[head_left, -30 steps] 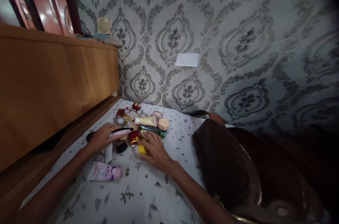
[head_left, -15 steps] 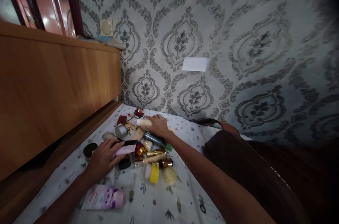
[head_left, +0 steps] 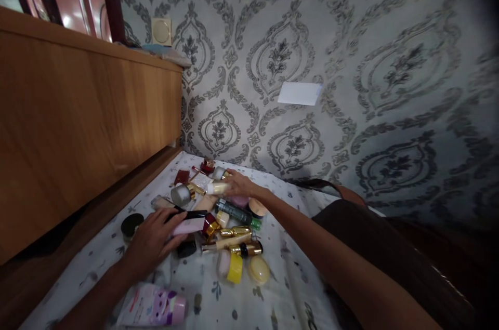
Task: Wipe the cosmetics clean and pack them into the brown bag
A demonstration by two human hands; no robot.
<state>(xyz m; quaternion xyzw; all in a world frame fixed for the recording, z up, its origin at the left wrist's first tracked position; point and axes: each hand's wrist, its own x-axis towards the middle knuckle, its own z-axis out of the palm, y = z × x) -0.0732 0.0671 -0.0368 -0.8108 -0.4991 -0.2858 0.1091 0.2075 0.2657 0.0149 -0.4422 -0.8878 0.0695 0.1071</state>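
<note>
My left hand is closed around a flat pale pink packet, its fingers also against a slim black stick. Farther back, my right hand closes on the near end of a small pale yellow bottle with a white cap. Around them lies a pile of cosmetics: a green-capped dark tube, a red jar with a gold lid, a silver jar and gold tubes. Closer to me are a yellow-banded jar, a round yellow pot and a lilac squeeze tube.
Everything rests on a white patterned sheet. A wooden cabinet stands along the left, with a dark lid near its base. On the right lies a dark brown bag; patterned wallpaper rises behind.
My right hand has shifted slightly, and its fingers look more gathered on the pale yellow bottle. The left hand keeps its hold. The camera view has moved a little.
</note>
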